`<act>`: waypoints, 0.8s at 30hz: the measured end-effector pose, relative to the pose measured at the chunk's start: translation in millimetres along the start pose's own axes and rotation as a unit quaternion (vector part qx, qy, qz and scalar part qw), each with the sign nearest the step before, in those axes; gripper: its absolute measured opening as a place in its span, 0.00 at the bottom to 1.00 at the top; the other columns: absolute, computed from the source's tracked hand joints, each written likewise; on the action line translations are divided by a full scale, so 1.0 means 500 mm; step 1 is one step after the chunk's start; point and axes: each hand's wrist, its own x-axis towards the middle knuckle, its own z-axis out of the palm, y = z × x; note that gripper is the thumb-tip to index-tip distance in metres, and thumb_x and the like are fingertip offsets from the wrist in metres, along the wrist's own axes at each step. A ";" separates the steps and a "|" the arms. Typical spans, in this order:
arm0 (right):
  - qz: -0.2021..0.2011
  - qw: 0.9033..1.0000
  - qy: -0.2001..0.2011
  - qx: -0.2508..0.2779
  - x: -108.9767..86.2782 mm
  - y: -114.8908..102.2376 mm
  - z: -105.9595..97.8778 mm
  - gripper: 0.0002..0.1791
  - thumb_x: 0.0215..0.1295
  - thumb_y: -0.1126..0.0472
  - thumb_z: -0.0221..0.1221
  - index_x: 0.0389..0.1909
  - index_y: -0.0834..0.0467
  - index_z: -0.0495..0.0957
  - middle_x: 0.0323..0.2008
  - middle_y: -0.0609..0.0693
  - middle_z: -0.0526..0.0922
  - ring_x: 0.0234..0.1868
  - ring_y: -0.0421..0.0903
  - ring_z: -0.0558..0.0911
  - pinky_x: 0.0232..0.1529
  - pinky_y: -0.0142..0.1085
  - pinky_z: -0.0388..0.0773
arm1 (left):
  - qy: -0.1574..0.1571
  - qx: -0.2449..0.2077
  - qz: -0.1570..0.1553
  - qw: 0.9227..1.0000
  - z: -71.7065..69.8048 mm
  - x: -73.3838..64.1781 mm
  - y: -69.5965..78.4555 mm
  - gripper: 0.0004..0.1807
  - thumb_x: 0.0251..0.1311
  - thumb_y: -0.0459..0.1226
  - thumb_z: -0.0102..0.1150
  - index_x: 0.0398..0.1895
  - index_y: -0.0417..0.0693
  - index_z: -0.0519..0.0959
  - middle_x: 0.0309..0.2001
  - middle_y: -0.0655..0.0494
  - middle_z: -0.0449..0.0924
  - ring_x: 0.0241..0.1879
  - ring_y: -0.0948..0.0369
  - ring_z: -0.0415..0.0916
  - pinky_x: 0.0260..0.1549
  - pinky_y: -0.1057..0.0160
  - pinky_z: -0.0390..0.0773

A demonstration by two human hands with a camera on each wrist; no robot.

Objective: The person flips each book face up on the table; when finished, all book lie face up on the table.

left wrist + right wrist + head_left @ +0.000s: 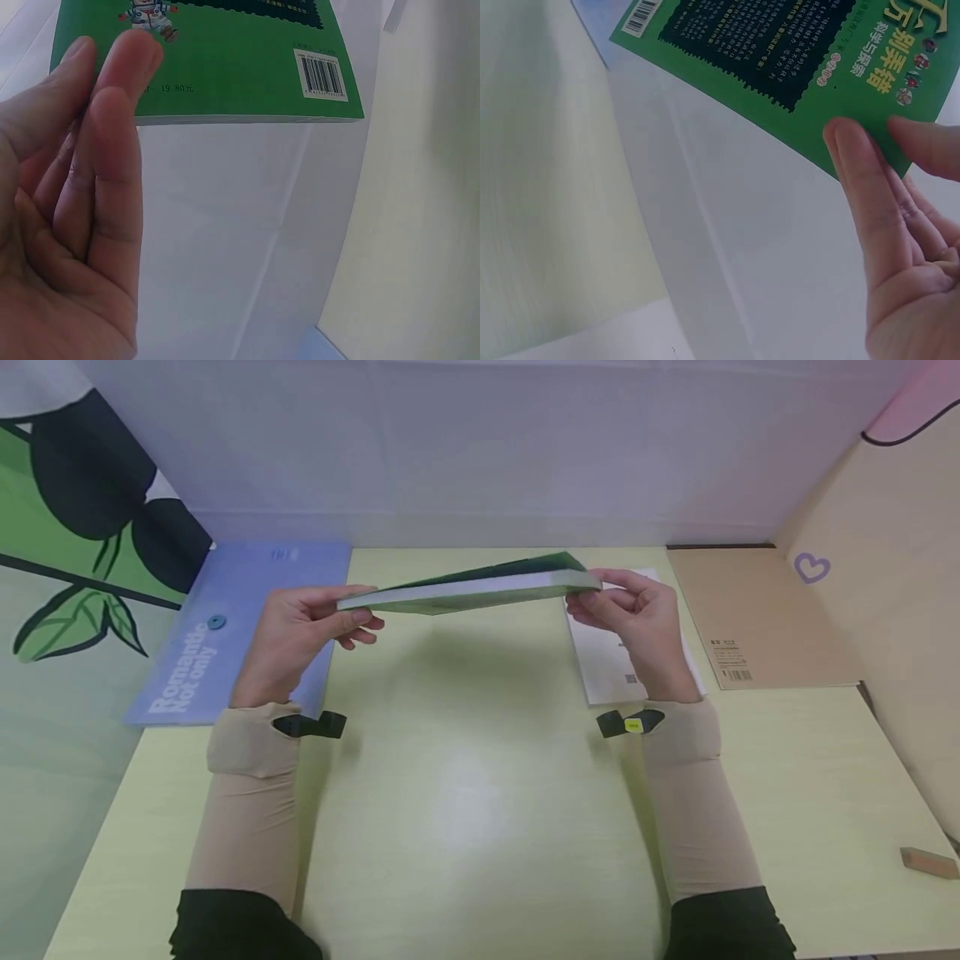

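A thin green book (472, 593) is held up above the table, seen nearly edge-on in the head view, its pale page edges facing me. My left hand (303, 627) pinches its left end between thumb and fingers. At the opposite end my right hand (633, 614) pinches a corner. The left wrist view shows the green cover (232, 94) with a barcode and a printed price. Dark text panels and yellow lettering mark the cover (727, 82) in the right wrist view.
On the table (465, 860), a blue folder (180, 652) with a round button lies at the back left. A white printed sheet or booklet (600, 668) lies under the right hand, and a brown kraft cover (765, 618) at the back right. One small brown block (928, 863) sits near the right edge.
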 end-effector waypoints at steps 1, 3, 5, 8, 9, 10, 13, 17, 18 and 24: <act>-0.001 1.000 -0.001 0.003 -0.001 0.000 -0.001 0.11 0.73 0.75 0.67 0.53 0.66 0.87 0.38 0.55 0.95 0.37 0.47 0.95 0.49 0.41 0.90 | 0.001 -0.007 0.000 1.000 0.001 0.000 0.000 0.19 0.70 0.32 0.74 0.62 0.39 0.88 0.41 0.47 0.94 0.37 0.56 0.93 0.36 0.65 0.87; -0.003 1.000 0.000 0.004 -0.002 0.001 -0.001 0.12 0.74 0.74 0.66 0.54 0.66 0.87 0.38 0.55 0.94 0.37 0.47 0.95 0.49 0.42 0.90 | 0.003 -0.012 0.003 1.000 0.001 0.000 0.000 0.19 0.70 0.31 0.74 0.63 0.38 0.88 0.41 0.47 0.94 0.40 0.56 0.94 0.40 0.64 0.89; -0.005 1.000 0.005 0.004 -0.002 0.000 0.000 0.12 0.74 0.74 0.64 0.55 0.66 0.88 0.39 0.55 0.94 0.37 0.47 0.95 0.50 0.43 0.90 | 0.004 -0.014 0.005 1.000 0.002 0.000 0.001 0.20 0.70 0.31 0.74 0.63 0.38 0.87 0.42 0.46 0.94 0.42 0.55 0.94 0.43 0.63 0.90; -0.004 1.000 0.011 0.009 -0.002 -0.003 0.001 0.12 0.77 0.71 0.61 0.53 0.67 0.88 0.40 0.55 0.94 0.36 0.47 0.94 0.49 0.41 0.90 | 0.005 -0.011 0.010 1.000 0.004 0.000 0.001 0.20 0.70 0.32 0.74 0.63 0.39 0.87 0.43 0.46 0.94 0.43 0.55 0.94 0.46 0.62 0.89; -0.005 1.000 0.013 0.009 -0.001 -0.004 0.002 0.11 0.78 0.69 0.61 0.53 0.68 0.88 0.40 0.55 0.93 0.36 0.47 0.94 0.49 0.40 0.90 | 0.005 -0.010 0.011 1.000 0.004 -0.001 0.002 0.20 0.70 0.32 0.74 0.64 0.39 0.87 0.43 0.46 0.94 0.44 0.55 0.94 0.47 0.62 0.89; -0.004 1.000 0.014 0.011 -0.001 -0.005 0.002 0.11 0.79 0.67 0.61 0.53 0.68 0.88 0.41 0.56 0.93 0.36 0.47 0.93 0.48 0.39 0.90 | 0.005 -0.010 0.012 1.000 0.004 -0.001 0.002 0.20 0.70 0.32 0.74 0.64 0.38 0.87 0.43 0.46 0.94 0.44 0.55 0.94 0.47 0.62 0.89; -0.004 1.000 0.023 -0.002 0.000 -0.005 0.003 0.13 0.81 0.61 0.63 0.53 0.68 0.88 0.41 0.55 0.93 0.37 0.46 0.93 0.47 0.38 0.90 | 0.003 -0.013 0.017 1.000 0.005 0.000 0.002 0.20 0.70 0.31 0.73 0.64 0.36 0.86 0.44 0.46 0.94 0.44 0.56 0.94 0.48 0.62 0.89; 0.004 0.999 0.042 -0.018 0.002 -0.003 0.006 0.16 0.80 0.57 0.66 0.52 0.68 0.88 0.41 0.55 0.93 0.37 0.46 0.93 0.46 0.37 0.90 | 0.001 -0.026 0.019 0.999 0.006 0.001 0.002 0.21 0.70 0.29 0.73 0.64 0.33 0.85 0.46 0.46 0.94 0.44 0.56 0.94 0.50 0.61 0.89; 0.007 0.999 0.048 -0.022 0.003 -0.002 0.006 0.16 0.80 0.57 0.66 0.52 0.68 0.88 0.41 0.54 0.93 0.37 0.45 0.93 0.46 0.37 0.90 | 0.001 -0.027 0.018 0.999 0.006 0.001 0.001 0.21 0.70 0.29 0.73 0.64 0.34 0.85 0.47 0.47 0.94 0.44 0.56 0.94 0.49 0.61 0.89; 0.031 0.997 0.064 -0.021 0.002 -0.003 0.007 0.13 0.78 0.58 0.69 0.52 0.64 0.88 0.46 0.54 0.92 0.36 0.44 0.93 0.45 0.35 0.90 | -0.002 -0.028 0.013 1.000 0.005 0.002 -0.001 0.22 0.69 0.28 0.73 0.65 0.37 0.86 0.49 0.48 0.93 0.45 0.56 0.93 0.49 0.64 0.89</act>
